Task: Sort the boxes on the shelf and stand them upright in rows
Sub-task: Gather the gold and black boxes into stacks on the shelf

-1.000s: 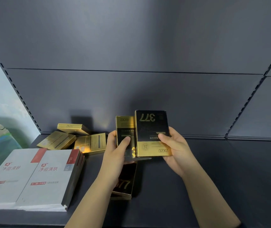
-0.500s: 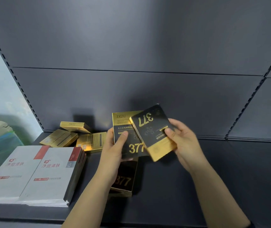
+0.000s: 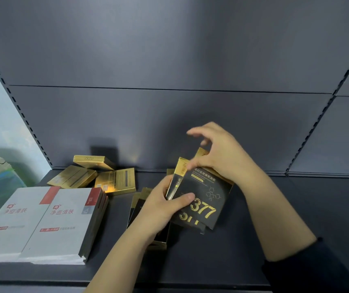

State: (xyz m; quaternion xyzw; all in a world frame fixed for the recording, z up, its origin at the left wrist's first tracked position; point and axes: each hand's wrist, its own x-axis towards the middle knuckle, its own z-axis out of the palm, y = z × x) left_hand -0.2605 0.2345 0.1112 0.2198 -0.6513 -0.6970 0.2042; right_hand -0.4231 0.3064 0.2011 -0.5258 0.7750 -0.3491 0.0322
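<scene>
Boxes [image 3: 203,199], black and gold, sat stacked above the shelf [image 3: 254,240]; my left hand [image 3: 163,208] was clamped on them, right hand [image 3: 216,153] loosely apart at their top edge. I judged them light, stiff, glossy, probably slippery; best pinched by the narrow sides.

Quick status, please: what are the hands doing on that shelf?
Left hand gripping stacked black-and-gold "377" cardboard boxes. Right hand over their top edge, fingers loose. Gold boxes lying flat behind, unsorted.
</scene>
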